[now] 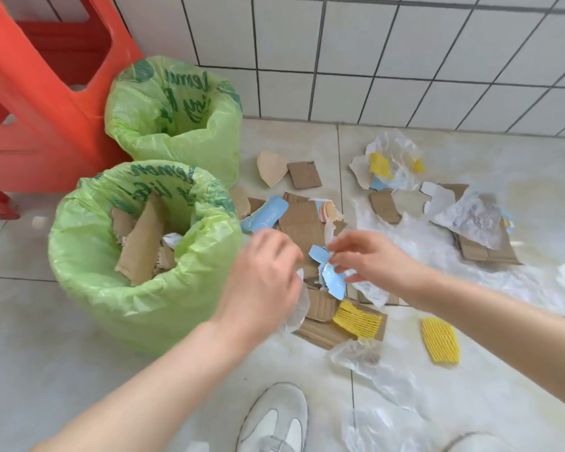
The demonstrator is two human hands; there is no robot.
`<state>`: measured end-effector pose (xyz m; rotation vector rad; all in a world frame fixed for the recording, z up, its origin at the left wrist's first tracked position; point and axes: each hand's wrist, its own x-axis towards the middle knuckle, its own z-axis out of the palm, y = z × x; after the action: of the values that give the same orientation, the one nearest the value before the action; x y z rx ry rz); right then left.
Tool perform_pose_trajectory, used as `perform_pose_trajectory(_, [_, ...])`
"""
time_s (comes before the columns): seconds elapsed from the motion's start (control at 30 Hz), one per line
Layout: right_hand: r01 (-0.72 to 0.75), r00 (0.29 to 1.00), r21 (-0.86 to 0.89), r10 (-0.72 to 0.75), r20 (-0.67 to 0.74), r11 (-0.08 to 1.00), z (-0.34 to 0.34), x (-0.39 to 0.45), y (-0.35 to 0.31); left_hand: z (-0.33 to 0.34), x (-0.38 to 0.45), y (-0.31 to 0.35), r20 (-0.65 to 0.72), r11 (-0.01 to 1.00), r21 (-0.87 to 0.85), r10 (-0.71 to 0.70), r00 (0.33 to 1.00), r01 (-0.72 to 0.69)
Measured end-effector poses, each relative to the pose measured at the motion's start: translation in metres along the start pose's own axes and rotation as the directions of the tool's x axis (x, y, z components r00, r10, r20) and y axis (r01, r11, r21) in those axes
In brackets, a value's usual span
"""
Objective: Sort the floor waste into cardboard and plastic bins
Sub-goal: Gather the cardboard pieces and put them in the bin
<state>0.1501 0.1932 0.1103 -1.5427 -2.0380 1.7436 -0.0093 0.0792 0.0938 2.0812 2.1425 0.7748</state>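
Head view: blue scraps (328, 269) hang pinched in the right hand (369, 261), lifted clear of the cardboard pile (302, 223), probably so they can be judged apart. Left hand (265, 282) grips a clear film (296, 313) (blurred, so loosely read). Near bin (144, 252) just left already holds cardboard; far bin (173, 115) looks empty, likely kept for plastic. Yellow mesh (439, 340) and more film lie scattered on the floor.

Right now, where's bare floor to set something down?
Bare tile lies left of and in front of the near green bin, and at far right along the wall. It is crowded from both bins across to the crumpled white paper, under both hands and around the yellow mesh.
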Motion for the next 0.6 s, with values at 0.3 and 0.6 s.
perform_pose_trajectory(0.3, [-0.166,0.977,-0.075,0.154,-0.151,0.983,-0.012,-0.014,0.149,0.103,-0.038,-0.003,0.665,0.652,-0.033,0.580,0.471,-0.758])
perform_pose_trajectory(0.6, [-0.132,0.990,-0.338,0.141,0.002,0.932,0.011,-0.022,0.194,0.150,-0.047,0.000,0.581,0.988,0.097,0.045,0.813,-0.124])
